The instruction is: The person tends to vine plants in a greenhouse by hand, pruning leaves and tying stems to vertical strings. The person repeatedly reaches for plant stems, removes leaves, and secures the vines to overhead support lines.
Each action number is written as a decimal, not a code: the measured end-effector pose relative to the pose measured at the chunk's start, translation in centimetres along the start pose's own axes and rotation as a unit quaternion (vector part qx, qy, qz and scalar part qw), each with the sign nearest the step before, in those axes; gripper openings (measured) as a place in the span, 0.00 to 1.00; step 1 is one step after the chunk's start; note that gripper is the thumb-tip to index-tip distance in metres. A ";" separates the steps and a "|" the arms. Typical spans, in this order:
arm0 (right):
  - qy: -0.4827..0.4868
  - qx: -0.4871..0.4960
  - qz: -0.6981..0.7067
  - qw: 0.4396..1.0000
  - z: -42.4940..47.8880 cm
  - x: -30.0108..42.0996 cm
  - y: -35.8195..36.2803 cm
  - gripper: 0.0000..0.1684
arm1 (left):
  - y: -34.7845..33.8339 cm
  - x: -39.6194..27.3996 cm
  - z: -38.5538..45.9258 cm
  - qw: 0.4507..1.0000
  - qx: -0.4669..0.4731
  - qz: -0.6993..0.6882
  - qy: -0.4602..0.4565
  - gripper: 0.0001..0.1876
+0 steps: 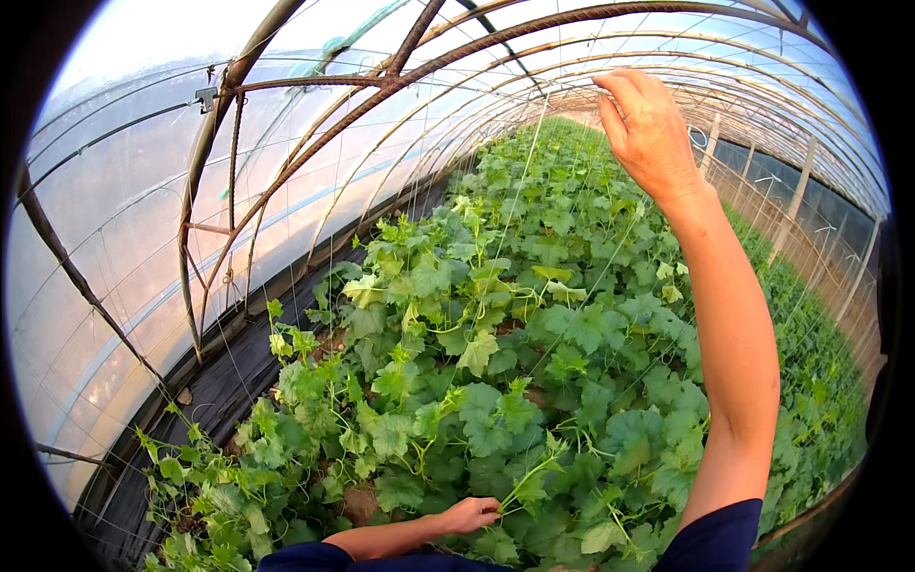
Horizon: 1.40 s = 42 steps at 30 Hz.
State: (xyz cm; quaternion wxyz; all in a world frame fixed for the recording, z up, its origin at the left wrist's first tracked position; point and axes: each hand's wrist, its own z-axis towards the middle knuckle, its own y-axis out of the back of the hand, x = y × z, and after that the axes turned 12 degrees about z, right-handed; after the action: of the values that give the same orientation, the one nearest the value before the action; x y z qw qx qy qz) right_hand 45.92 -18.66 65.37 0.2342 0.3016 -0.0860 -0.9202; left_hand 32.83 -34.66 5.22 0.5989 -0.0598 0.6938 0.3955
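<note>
Low among the leaves at the bottom centre, my left hand (pixel 473 515) has its fingers closed on a green vine stem (pixel 527 477) of a climbing plant. The stem's leafy tip slants up and to the right from the fingers. My right hand (pixel 640 121) is raised high at the upper right, above the plant rows, with its thumb and fingertips bent toward each other; whether a thin string lies between them cannot be made out. A pale hanging string (pixel 516 187) runs down into the foliage to the left of that hand. Broad lobed leaves (pixel 586 325) surround the left hand.
Rusty metal arches (pixel 314 149) and thin wires span the plastic-covered greenhouse. Black ground film (pixel 236 372) runs along the left wall. Pale posts (pixel 795 193) stand at the right. Dense vines fill the rows ahead, crossed by several upright strings.
</note>
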 end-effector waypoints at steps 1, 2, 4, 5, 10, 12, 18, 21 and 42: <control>0.004 0.005 -0.041 0.999 -0.1 -1.3 0.0 0.11 | 0.1 0.1 -0.1 1.000 -0.005 -0.009 0.018 0.13; -0.005 -0.002 -0.051 0.999 0.0 -2.1 -1.4 0.12 | 1.0 0.4 -0.7 0.999 -0.009 -0.010 0.036 0.13; -0.044 0.064 -0.073 0.994 0.2 -2.0 -3.4 0.12 | 2.0 -0.3 -0.8 0.997 -0.006 -0.020 0.069 0.12; -0.087 0.124 -0.062 0.987 0.2 -1.5 -4.5 0.12 | 2.6 0.6 -1.1 0.997 -0.008 -0.019 0.068 0.12; -0.137 0.088 -0.076 0.984 0.4 -0.9 -5.9 0.10 | 2.3 3.2 -0.1 0.996 0.049 -0.052 0.055 0.11; -0.130 0.088 -0.087 0.984 0.8 -0.8 -6.3 0.10 | 2.3 3.3 0.2 0.993 0.063 -0.073 0.061 0.12; -0.129 0.067 -0.038 0.989 1.3 -1.6 -6.9 0.10 | 2.8 0.6 1.2 0.995 0.104 0.005 0.013 0.13; -0.141 0.083 -0.013 0.986 2.4 -0.8 -7.5 0.10 | 2.2 1.3 1.3 0.996 0.086 -0.019 0.009 0.13; -0.148 0.056 0.000 0.987 2.5 -1.5 -8.9 0.12 | 2.1 0.8 1.1 0.998 0.059 -0.008 -0.020 0.12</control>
State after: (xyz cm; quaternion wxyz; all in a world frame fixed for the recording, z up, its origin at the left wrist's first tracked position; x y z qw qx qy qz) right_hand 42.10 -10.09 65.44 0.2015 0.1752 -0.1711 -0.9484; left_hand 32.29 -32.19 5.52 0.6183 -0.0221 0.7032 0.3504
